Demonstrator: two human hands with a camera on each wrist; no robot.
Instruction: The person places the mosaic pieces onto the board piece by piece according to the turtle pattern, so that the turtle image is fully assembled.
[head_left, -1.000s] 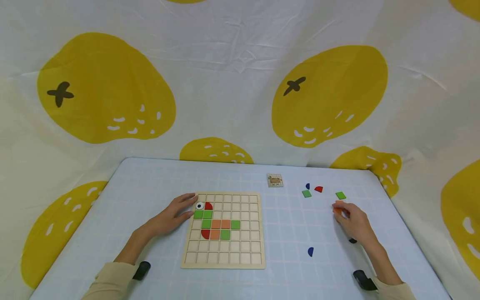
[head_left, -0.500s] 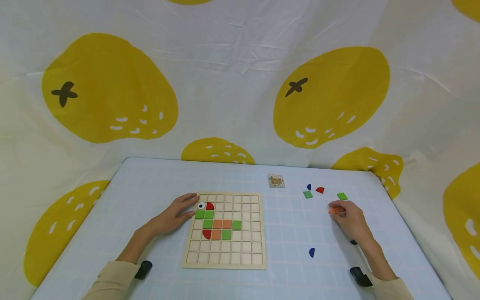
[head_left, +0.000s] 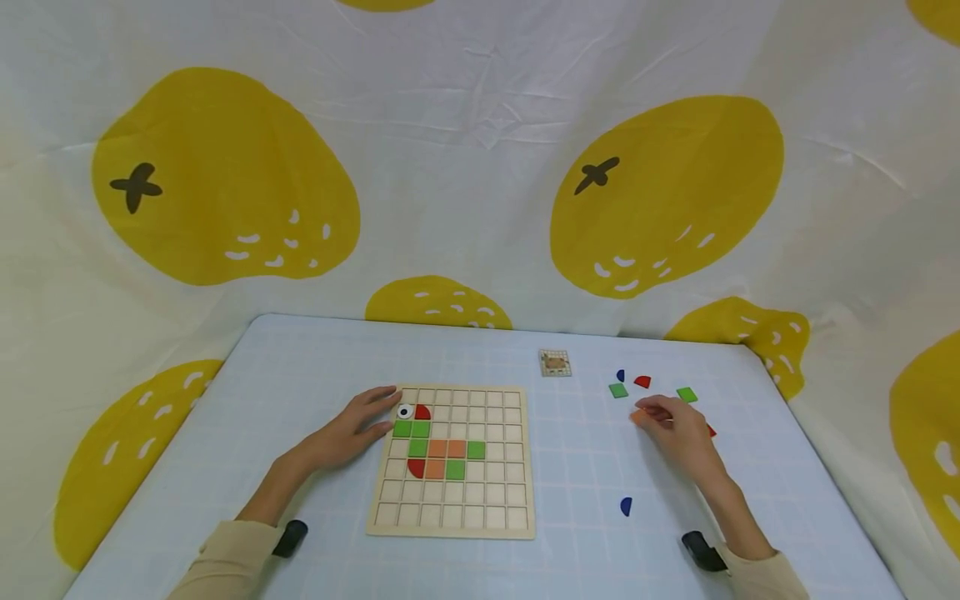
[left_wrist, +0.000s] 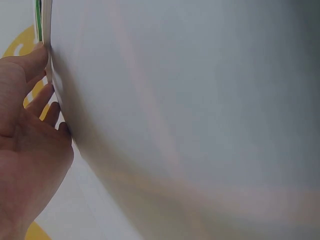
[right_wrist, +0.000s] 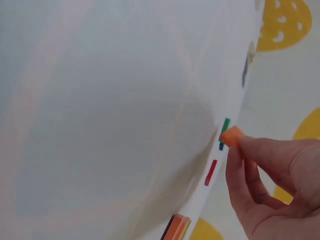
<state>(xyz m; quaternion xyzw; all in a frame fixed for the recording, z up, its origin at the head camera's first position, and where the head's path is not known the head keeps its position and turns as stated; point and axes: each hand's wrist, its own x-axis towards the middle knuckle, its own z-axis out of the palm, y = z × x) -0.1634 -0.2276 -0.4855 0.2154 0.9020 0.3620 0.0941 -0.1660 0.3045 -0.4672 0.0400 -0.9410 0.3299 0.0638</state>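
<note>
My right hand pinches an orange square tile between thumb and fingertips, above the right part of the table; the tile also shows in the right wrist view. To the left, my left hand has its fingers extended against the left edge of the wooden grid board. Laid in the board's cells are several green and orange squares, two red quarter-rounds and a white eye tile. In the left wrist view the thumb and fingers touch the board's edge.
Beyond the right hand lie green tiles, a red quarter-round and a blue half-round. Another blue half-round lies nearer. A small picture card sits behind the board. Further red shows behind the right hand. Patterned cloth hangs behind the table.
My right hand has moved left from the right-hand tiles with the orange tile in its fingers. The left hand has stayed at the board's edge. The view has shifted slightly.
</note>
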